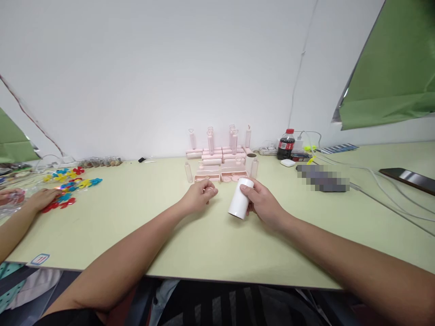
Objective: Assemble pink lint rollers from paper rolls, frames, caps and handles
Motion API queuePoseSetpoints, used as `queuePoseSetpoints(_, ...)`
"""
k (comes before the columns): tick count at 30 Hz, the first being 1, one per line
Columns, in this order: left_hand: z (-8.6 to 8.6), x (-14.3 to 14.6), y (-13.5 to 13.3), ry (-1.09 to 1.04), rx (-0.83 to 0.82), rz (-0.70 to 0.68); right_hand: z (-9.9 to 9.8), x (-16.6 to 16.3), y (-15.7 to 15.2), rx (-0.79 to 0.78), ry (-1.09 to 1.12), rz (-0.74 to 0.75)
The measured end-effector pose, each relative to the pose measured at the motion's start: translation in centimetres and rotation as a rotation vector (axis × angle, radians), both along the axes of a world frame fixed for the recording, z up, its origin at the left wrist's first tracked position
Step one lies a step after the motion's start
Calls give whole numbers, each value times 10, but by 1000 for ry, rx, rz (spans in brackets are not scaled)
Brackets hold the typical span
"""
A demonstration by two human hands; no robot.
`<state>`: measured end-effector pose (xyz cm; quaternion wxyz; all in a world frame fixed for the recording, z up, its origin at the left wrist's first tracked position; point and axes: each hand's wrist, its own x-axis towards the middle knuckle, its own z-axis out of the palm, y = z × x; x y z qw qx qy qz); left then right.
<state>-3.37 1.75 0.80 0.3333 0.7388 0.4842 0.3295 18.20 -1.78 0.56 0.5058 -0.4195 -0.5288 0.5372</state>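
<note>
My right hand (263, 203) grips a white roll (239, 199), which looks like a lint roller refill; the thumb lies across its upper side and the roll tilts over the table. To its left, my left hand (199, 197) is closed, with thumb and fingers curled toward each other. Whatever may be between those fingertips is too small to make out. Just beyond the hands are pink open trays (234, 175) with small round pieces. A second white roll (251, 158) stands upright there, its brown core showing.
Pink tubes with loop handles (210, 142) stand on pink boxes (212, 160) by the wall. Rightward are a cola bottle (286, 145), a phone (413, 178) and cables (384, 183). At far left, another person's hand (44, 198) touches coloured plastic flower shapes (68, 186).
</note>
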Motion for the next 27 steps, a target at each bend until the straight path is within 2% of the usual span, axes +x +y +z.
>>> queuePoseSetpoints(3, 4, 3, -3, -226, -194, 1, 1, -1, 0, -7, 21, -14)
queuePoseSetpoints(6, 9, 6, -7, -341, -282, -13, 2, 0, 1, -35, 62, -25)
queuePoseSetpoints(14, 9, 14, -11, -397, -275, 92, 2, 2, 1, -73, 144, 22)
queuePoseSetpoints(18, 4, 18, -14, -392, -271, 92, -2, 0, 0, -19, 120, 93)
queuePoseSetpoints(23, 2, 23, -19, -381, -272, 117, -6, -2, -3, 79, 53, 117)
queuePoseSetpoints(27, 2, 23, -20, -450, -299, 91, -9, -4, -3, 98, 24, 127)
